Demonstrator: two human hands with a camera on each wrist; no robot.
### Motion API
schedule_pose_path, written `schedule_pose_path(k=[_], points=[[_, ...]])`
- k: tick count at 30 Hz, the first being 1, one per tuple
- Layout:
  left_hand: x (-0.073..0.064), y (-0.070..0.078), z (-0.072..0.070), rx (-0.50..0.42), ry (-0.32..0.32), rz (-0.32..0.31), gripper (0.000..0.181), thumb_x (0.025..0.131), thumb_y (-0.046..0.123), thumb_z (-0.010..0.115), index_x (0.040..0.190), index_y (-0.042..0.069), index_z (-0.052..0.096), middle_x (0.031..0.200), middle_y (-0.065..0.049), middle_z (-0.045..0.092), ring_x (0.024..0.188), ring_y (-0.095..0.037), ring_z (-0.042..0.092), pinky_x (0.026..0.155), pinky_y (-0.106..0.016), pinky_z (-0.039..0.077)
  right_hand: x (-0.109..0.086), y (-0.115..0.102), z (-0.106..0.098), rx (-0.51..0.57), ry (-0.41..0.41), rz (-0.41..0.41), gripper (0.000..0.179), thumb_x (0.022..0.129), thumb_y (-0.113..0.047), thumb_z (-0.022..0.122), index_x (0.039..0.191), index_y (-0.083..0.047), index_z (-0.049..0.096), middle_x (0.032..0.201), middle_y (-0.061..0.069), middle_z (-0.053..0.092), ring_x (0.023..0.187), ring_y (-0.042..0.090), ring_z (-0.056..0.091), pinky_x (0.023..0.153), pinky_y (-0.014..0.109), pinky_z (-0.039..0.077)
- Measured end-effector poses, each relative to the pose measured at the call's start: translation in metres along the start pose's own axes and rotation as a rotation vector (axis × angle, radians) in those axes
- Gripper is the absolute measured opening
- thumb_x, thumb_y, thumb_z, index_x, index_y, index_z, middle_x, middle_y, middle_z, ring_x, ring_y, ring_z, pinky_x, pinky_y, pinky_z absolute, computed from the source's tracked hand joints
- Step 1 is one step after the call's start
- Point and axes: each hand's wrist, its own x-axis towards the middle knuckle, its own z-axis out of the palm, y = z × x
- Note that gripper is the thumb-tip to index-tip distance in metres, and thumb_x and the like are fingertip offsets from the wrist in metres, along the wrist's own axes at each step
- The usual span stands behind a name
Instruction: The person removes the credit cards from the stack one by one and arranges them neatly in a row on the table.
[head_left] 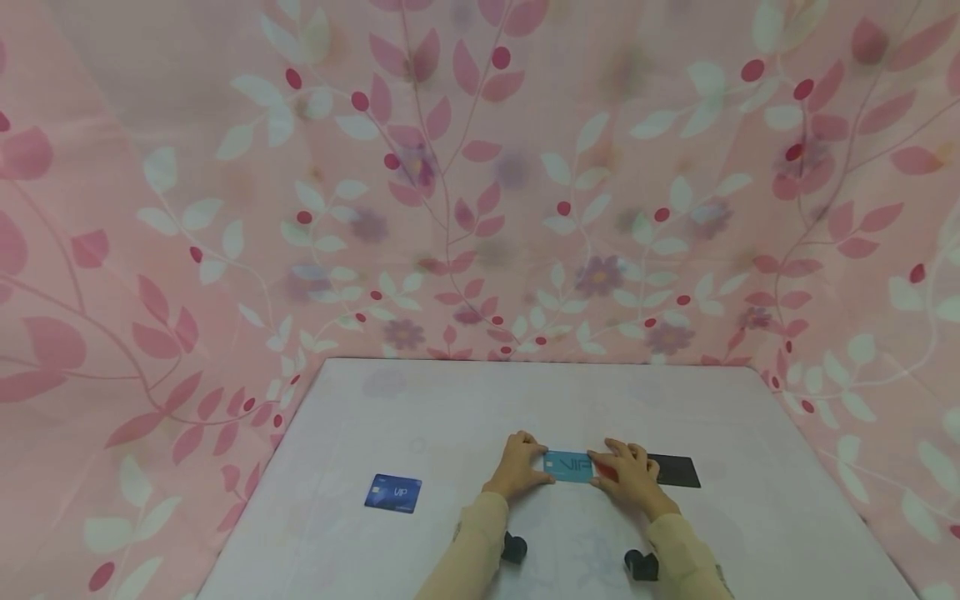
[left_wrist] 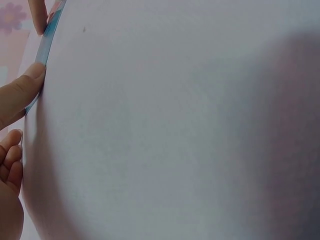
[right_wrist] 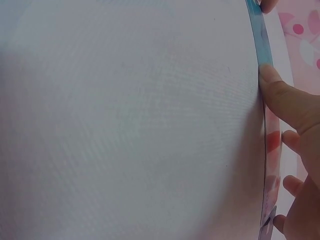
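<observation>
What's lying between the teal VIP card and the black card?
A red-patterned card, partly hidden by the right hand. The head view shows it between the teal VIP card and the black card.

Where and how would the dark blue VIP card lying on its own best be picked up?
Probably from above, pinching the blue card midway along its long edges, thumb on the near one, fingers on the far one. It lies flat with those edges facing near and far, apart from the teal card, so both look reachable.
</observation>
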Motion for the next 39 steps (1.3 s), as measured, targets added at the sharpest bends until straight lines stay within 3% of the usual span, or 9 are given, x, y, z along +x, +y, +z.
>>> schedule_pose_path(k=[18,39], points=[[0.0009,0.0038,0.0006,0.012,0.025,0.013,0.048,0.072,0.028,0.081,0.112,0.005,0.068,0.102,-0.002,0.050,0.094,-0.016,0.041,0.087,-0.028,0.041,0.0002,-0.0016,-0.0021,0.006,0.008,-0.014,0.046,0.083,-0.026,0.070,0.126,-0.013,0.061,0.141,0.023,0.038,0.125,0.052,0.019,0.088,0.067,0.017],[0.0011,0.0032,-0.0014,0.059,-0.008,0.009,0.050,0.072,0.031,0.081,0.113,0.006,0.068,0.105,-0.004,0.050,0.095,-0.017,0.042,0.086,-0.028,0.041,0.0014,-0.0025,-0.0028,-0.006,-0.014,-0.002,0.048,0.082,-0.031,0.070,0.126,-0.016,0.061,0.141,0.021,0.038,0.125,0.051,0.020,0.088,0.065,0.018]])
